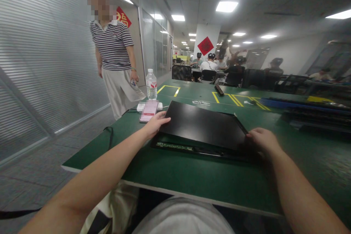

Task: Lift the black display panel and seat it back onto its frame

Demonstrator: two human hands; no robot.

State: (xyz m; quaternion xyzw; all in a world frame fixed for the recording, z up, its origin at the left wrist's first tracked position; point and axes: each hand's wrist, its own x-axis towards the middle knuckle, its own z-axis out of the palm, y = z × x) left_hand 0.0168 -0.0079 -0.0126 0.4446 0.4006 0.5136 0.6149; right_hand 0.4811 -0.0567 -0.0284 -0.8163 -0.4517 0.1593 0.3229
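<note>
A flat black panel [204, 124] lies tilted over a black base [192, 149] with a green circuit strip showing along its near edge, on the green table [175, 179]. My left hand [155, 123] grips the panel's left edge, fingers curled over it. Over on the other side, my right hand [263, 140] holds the panel's right near corner, fingers wrapped under and partly hidden.
A pink phone [148, 111] and a water bottle [151, 85] stand at the table's far left. A person in a striped shirt [113, 49] stands left of the table. Black trays [315, 115] are stacked at the right. Seated people [210, 66] work at far tables.
</note>
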